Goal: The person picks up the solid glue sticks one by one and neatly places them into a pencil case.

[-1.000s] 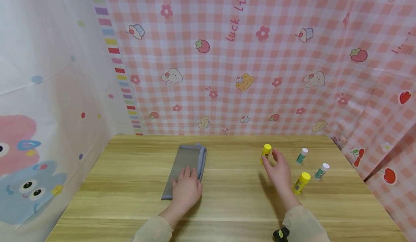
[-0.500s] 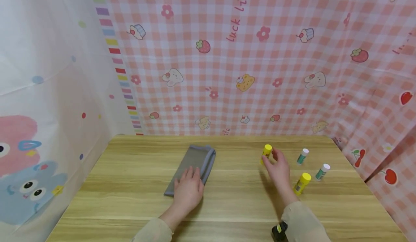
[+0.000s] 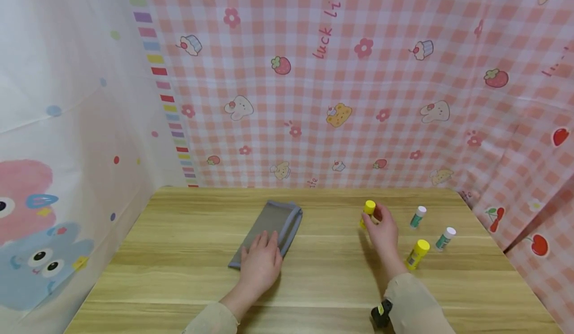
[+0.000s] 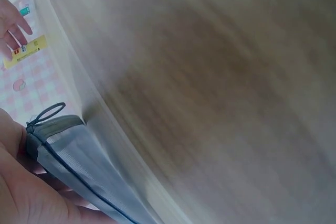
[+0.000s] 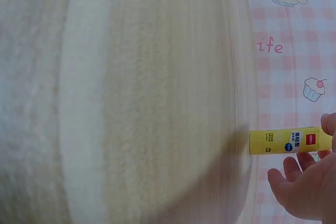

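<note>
My left hand (image 3: 260, 264) rests on a flat grey mesh zip pouch (image 3: 264, 224), fingers spread over its near half. In the left wrist view, the pouch (image 4: 79, 156) shows a dark piped edge and a cord loop at its end. On the right, a yellow glue stick (image 3: 368, 208) stands upright on the table. Thumb and fingertips of my right hand (image 3: 383, 232) are on either side of it, pinching it near the cap end. The right wrist view shows the printed label of this glue stick (image 5: 286, 141) beside the fingers (image 5: 292, 169).
Behind the right hand stands a second yellow glue stick (image 3: 417, 255). Two smaller green glue sticks with white caps, a far one (image 3: 418, 217) and a nearer one (image 3: 446, 238), stand farther right. A printed checked curtain (image 3: 314, 124) hangs beyond the wooden table (image 3: 170, 274).
Under the left hand, the pouch has turned clockwise, its far end swinging to the right. The right hand has shifted slightly closer around the yellow glue stick, which stays in place.
</note>
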Tool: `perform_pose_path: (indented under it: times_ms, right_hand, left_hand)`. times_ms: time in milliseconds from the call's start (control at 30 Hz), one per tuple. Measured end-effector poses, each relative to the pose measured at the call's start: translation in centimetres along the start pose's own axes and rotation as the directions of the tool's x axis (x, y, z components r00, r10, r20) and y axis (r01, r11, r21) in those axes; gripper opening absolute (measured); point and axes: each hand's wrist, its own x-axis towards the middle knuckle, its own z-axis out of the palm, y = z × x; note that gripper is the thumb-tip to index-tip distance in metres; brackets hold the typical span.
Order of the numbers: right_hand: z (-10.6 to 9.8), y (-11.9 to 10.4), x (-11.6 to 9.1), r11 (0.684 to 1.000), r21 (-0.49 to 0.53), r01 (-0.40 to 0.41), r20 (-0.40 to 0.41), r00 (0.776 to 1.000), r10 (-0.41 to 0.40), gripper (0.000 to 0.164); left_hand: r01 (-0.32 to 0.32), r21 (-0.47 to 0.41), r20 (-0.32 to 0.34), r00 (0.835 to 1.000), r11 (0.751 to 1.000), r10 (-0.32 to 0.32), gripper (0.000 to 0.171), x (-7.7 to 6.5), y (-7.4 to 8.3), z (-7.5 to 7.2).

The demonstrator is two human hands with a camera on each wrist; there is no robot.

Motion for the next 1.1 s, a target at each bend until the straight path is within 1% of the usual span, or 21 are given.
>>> perform_pose_path:
  times_ms: [267,433,533,767,900,1100]
  right_hand:
    - [0.2,0.2,0.3,1.000,-0.005,0.002,-0.028,1.000,-0.002,0.045]
    - [0.3,0.3,0.4,1.000,0.003,0.027,-0.057,0.998,-0.027,0.041]
    - [0.4,0.4,0.4,1.000,0.003,0.029,-0.063,0.998,-0.029,0.040]
    - [0.5,0.4,0.4,1.000,0.017,0.006,-0.065,0.998,-0.005,0.037]
    - [0.7,0.0,0.3,0.999,0.043,-0.005,-0.058,0.998,0.008,0.037]
    - [1.3,-0.9,0.0,0.997,0.080,0.012,-0.051,0.999,-0.008,0.036]
  left_hand:
    - [0.003,-0.007,0.016,1.000,1.000,-0.003,0.044,-0.1,0.1,0.0]
    - [0.003,-0.003,0.022,1.000,1.000,-0.003,0.044,0.0,0.0,0.1]
    - [0.001,0.000,0.023,1.000,1.000,-0.001,0.044,0.0,0.0,0.1]
    - [-0.001,-0.007,0.019,1.000,1.000,0.001,0.043,0.0,-0.1,0.1]
    - [-0.003,-0.005,0.015,1.000,1.000,0.003,0.044,0.0,-0.1,0.0]
    - [-0.002,0.000,0.018,1.000,1.000,0.002,0.044,0.0,-0.1,-0.1]
